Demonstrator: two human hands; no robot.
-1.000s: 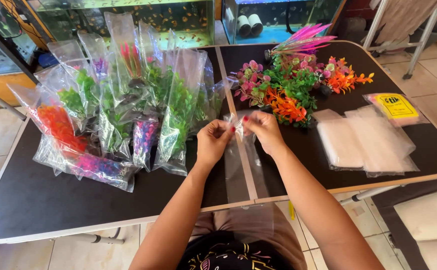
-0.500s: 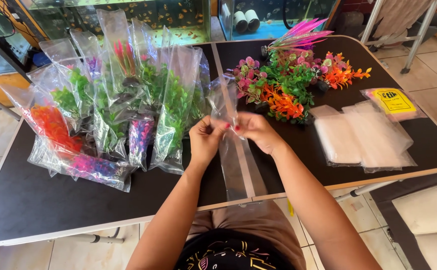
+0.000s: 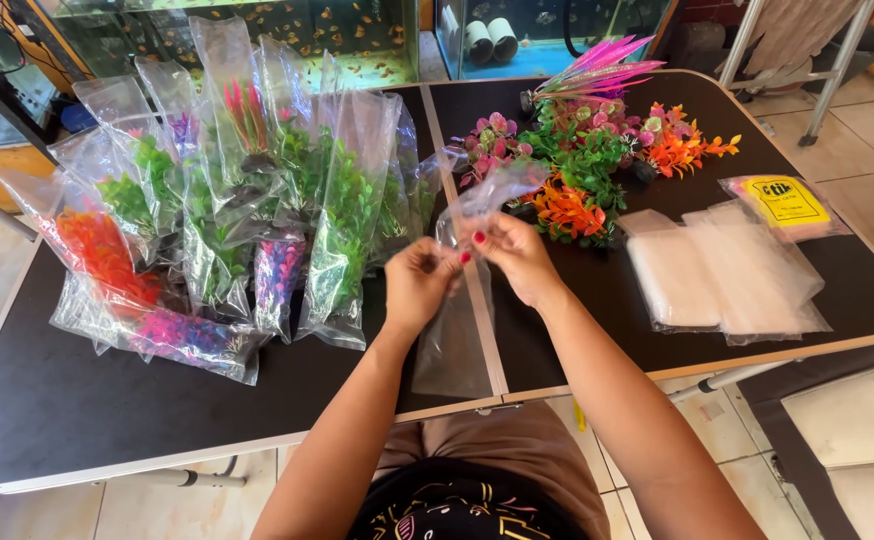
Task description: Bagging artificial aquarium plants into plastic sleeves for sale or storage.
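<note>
A: Fingers [image 3: 452, 268] of the left hand [image 3: 419, 285] pinch the upper part of a clear plastic bag [image 3: 457, 330]; the right hand [image 3: 519, 258] grips the same bag just across from them. Hard to make out whether the bag's mouth is open; the film is see-through and crumpled above the fingertips.

B: What's hidden?

A: The bag's lower end hangs below the fingers, over the seam of the table [image 3: 77, 420], and blurs into the dark top. The person's forearms cover part of the near edge.

B: Room to move?

A: Left of the fingers and toward the person, the table top is bare and dark up to its pale rim. Farther left and beyond the fingers stands a crowd of bagged plastic plants [image 3: 247, 210], green, red and purple, leaning on each other.

B: And to the right?

A: Just beyond the fingers lie loose plastic plants [image 3: 597, 160], pink, orange and green. Right of the fingers, well apart, a stack of empty clear bags [image 3: 722, 275] lies flat; past it, near the table's right edge, a pink packet with a yellow label [image 3: 785, 203].
</note>
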